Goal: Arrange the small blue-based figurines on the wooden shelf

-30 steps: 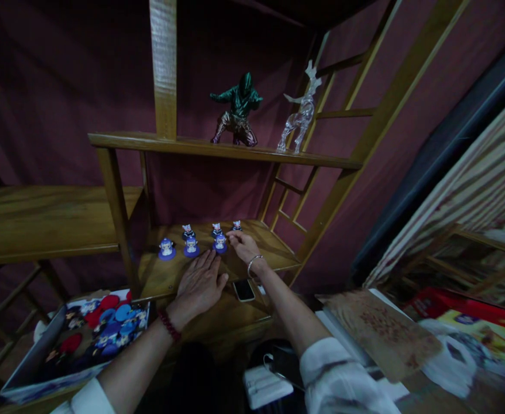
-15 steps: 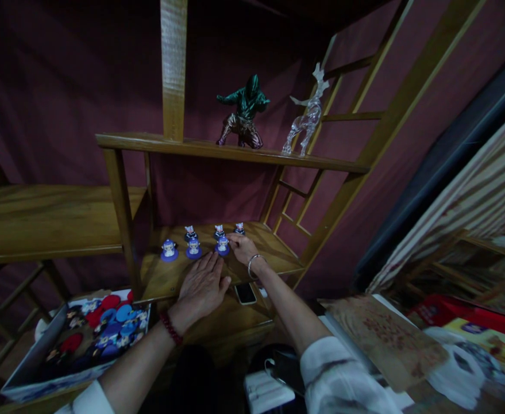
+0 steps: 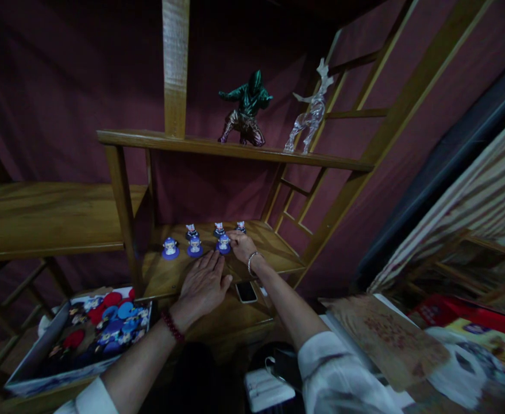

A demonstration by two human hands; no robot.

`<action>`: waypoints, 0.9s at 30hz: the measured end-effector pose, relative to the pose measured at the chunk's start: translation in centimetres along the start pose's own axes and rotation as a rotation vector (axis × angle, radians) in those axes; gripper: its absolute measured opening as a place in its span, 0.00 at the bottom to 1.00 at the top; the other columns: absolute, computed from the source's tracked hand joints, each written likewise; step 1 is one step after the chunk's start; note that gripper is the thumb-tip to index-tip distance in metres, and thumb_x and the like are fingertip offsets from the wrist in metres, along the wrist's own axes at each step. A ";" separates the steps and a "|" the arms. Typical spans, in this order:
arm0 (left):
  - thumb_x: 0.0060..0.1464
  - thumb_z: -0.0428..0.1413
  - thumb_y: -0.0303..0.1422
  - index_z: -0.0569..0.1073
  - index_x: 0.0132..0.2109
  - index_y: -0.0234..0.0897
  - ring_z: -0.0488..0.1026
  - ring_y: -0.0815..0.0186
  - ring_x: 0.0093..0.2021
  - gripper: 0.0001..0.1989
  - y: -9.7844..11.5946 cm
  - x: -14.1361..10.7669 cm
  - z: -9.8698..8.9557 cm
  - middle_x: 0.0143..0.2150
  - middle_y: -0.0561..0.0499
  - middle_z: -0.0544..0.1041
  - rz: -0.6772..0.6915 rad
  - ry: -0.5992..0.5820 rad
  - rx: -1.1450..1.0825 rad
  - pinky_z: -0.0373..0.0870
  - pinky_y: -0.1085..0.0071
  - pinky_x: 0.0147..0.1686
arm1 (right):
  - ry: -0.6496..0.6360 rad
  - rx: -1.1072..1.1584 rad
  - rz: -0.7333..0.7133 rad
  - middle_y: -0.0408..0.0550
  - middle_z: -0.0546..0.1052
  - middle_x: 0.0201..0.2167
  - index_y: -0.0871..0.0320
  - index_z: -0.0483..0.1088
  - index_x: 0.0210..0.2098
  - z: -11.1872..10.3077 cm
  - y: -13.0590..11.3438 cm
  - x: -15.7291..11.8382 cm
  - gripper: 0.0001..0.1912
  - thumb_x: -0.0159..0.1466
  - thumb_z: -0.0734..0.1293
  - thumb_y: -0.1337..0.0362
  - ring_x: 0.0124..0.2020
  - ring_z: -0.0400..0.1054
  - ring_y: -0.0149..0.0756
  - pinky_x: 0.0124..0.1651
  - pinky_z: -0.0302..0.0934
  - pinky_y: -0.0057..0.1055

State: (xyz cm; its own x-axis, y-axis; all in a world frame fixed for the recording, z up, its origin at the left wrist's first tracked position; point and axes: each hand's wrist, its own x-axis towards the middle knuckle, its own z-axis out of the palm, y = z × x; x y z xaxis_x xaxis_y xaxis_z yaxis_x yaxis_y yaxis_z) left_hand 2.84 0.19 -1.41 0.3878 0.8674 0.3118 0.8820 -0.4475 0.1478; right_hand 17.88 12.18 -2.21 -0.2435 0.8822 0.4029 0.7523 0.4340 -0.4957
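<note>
On the lower wooden shelf (image 3: 157, 279), purple-based figurines stand in a front row: one at the left (image 3: 170, 248), another in the middle (image 3: 195, 246) and a third at the right (image 3: 223, 244). Behind them are small dark-and-white figurines (image 3: 191, 231). My left hand (image 3: 204, 282) lies palm down near the shelf's front, fingers stretched out, its fingertips just below the right purple figurine. With bent fingers, my right hand (image 3: 242, 245) pinches that figurine's right side. A bracelet is on each wrist.
A box (image 3: 19, 376) of red, blue and dark figurines sits at the lower left. A phone (image 3: 246, 292) lies near my right wrist. On the upper shelf (image 3: 235, 150) stand a green-hooded statue (image 3: 247, 109) and a clear deer (image 3: 310, 115). Paper and bags are at the right.
The view has shifted slightly. Both hands stay in nearly the same place beside the right purple figurine, and the figurines have not visibly moved on the shelf.
</note>
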 end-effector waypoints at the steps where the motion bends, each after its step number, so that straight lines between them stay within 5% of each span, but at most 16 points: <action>1: 0.57 0.35 0.42 0.58 0.58 0.31 0.49 0.61 0.61 0.28 0.0 0.0 0.0 0.61 0.46 0.56 0.001 -0.002 0.001 0.47 0.63 0.58 | 0.001 -0.004 0.004 0.50 0.72 0.42 0.59 0.73 0.34 0.0 0.0 0.0 0.16 0.55 0.57 0.77 0.46 0.64 0.33 0.52 0.58 0.31; 8: 0.57 0.34 0.43 0.59 0.58 0.31 0.50 0.61 0.61 0.28 -0.1 0.1 0.2 0.61 0.46 0.57 0.003 0.010 0.001 0.47 0.63 0.58 | 0.031 0.046 -0.006 0.46 0.72 0.43 0.56 0.72 0.37 0.0 0.3 -0.1 0.18 0.55 0.57 0.77 0.47 0.64 0.32 0.52 0.58 0.31; 17: 0.57 0.35 0.43 0.58 0.58 0.31 0.49 0.62 0.61 0.28 -0.1 -0.1 -0.3 0.61 0.46 0.56 -0.008 -0.007 -0.037 0.46 0.64 0.58 | -0.036 0.388 0.154 0.47 0.74 0.38 0.60 0.67 0.45 -0.6 0.0 -1.8 0.24 0.51 0.56 0.79 0.38 0.68 0.28 0.44 0.63 0.28; 27: 0.57 0.35 0.43 0.57 0.59 0.30 0.49 0.62 0.61 0.28 -0.2 0.0 -0.1 0.61 0.45 0.55 -0.002 -0.006 -0.053 0.46 0.63 0.58 | -0.063 0.139 -0.032 0.44 0.72 0.36 0.57 0.64 0.47 -1.1 -1.7 -2.9 0.23 0.50 0.65 0.68 0.35 0.65 0.30 0.39 0.61 0.27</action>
State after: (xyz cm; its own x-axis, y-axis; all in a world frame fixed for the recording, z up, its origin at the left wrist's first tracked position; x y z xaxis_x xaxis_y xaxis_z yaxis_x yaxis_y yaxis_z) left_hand 2.62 0.23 -1.39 0.3879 0.8694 0.3060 0.8675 -0.4566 0.1976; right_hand 18.00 8.64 -1.66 -0.3069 0.8756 0.3731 0.6529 0.4789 -0.5868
